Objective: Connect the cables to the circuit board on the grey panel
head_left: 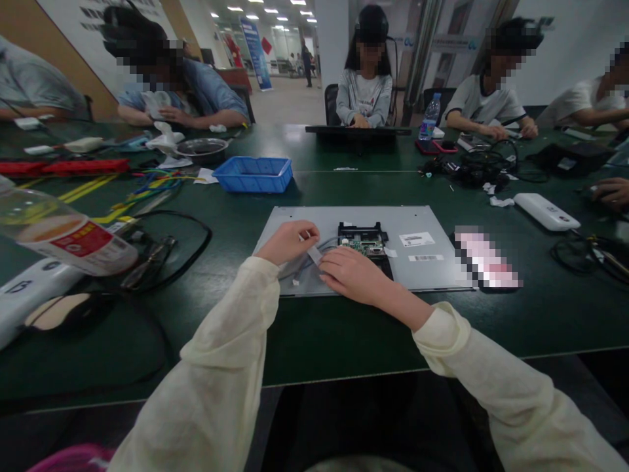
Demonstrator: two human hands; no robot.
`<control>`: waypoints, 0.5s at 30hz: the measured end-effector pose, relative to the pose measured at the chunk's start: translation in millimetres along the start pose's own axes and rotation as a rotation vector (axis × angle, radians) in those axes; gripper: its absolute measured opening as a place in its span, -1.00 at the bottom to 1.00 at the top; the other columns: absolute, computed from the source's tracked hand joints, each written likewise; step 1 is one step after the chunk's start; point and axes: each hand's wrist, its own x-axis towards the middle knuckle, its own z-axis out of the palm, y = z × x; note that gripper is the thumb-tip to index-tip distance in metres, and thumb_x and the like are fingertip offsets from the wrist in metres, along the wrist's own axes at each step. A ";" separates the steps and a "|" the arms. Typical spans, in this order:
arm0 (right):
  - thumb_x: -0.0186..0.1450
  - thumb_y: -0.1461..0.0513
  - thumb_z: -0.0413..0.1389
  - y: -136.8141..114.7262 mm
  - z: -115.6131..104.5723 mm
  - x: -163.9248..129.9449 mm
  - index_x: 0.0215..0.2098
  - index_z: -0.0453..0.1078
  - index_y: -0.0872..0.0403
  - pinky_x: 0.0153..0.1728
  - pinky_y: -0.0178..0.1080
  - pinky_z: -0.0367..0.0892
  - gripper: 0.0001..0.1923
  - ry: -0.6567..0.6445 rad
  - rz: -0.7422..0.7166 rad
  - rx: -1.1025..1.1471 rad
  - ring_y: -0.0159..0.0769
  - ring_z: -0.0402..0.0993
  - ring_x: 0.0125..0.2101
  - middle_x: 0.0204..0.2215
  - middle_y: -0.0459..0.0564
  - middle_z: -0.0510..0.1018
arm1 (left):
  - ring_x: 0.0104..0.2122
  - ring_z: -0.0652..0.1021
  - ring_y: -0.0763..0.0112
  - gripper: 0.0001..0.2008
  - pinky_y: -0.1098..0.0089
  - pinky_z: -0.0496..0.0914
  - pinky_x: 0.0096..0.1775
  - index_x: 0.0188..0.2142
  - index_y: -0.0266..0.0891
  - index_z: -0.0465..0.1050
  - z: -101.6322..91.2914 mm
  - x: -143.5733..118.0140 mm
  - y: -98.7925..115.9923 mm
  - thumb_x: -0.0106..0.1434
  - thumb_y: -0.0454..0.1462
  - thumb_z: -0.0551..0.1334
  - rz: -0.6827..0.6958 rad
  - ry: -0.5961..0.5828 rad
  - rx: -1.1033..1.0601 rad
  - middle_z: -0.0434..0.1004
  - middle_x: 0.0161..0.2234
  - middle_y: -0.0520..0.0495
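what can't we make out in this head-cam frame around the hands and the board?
Head view only:
- Small white tab between left hand and right hand: fingers cover its ends, grip unclear.
- Thin grey wires on the flat grey metal panel: run under the right hand, endpoint hidden.
- Green circuit board in black frame: components too small to read.
- White barcode labels: text too small.
- Pink item right of the panel: pixelated.

A dark green tabletop (344,328) carries a grey metal panel (422,223) at its middle, a blue plastic tray (253,174) beyond it, a plastic bottle (63,236) lying at left, a white device (545,211) at right, and black cables (181,229).
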 end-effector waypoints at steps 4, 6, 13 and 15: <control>0.38 0.23 -0.06 9.4 -11.5 -3.2 -0.07 0.41 0.18 0.05 -0.08 0.21 -0.71 0.112 0.066 0.054 -0.20 0.35 -0.01 -0.10 0.15 0.50 | -0.40 0.46 0.46 -0.85 0.45 0.30 -0.35 -0.35 -0.25 0.45 0.0 1.0 -0.6 0.17 -0.24 0.14 0.012 0.105 0.003 0.50 -0.37 -0.01; 0.38 0.22 -0.06 23.9 -19.1 -9.2 -0.05 0.41 0.15 0.05 -0.07 0.22 -0.71 0.178 0.161 0.081 -0.20 0.36 -0.01 -0.08 0.13 0.50 | -0.40 0.45 0.46 -0.86 0.45 0.29 -0.36 -0.35 -0.25 0.44 -0.1 0.9 0.6 0.18 -0.26 0.14 0.013 0.136 0.006 0.48 -0.38 -0.01; 0.25 0.31 0.05 89.5 -43.3 -49.3 -0.25 0.50 0.14 -0.15 -0.18 0.32 -0.81 0.152 0.636 0.159 -0.25 0.48 -0.26 -0.27 0.07 0.59 | -0.41 0.44 0.47 -0.86 0.43 0.31 -0.32 -0.36 -0.26 0.45 0.7 0.1 6.0 0.20 -0.26 0.14 0.024 0.129 0.018 0.47 -0.37 -0.01; 0.23 0.29 0.08 97.1 -49.5 -58.5 -0.26 0.51 0.14 -0.17 -0.21 0.31 -0.82 0.076 0.715 0.245 -0.27 0.49 -0.28 -0.30 0.06 0.59 | -0.40 0.44 0.46 -0.86 0.42 0.32 -0.30 -0.35 -0.26 0.45 1.9 0.3 6.4 0.21 -0.26 0.13 0.046 0.122 0.025 0.47 -0.36 0.00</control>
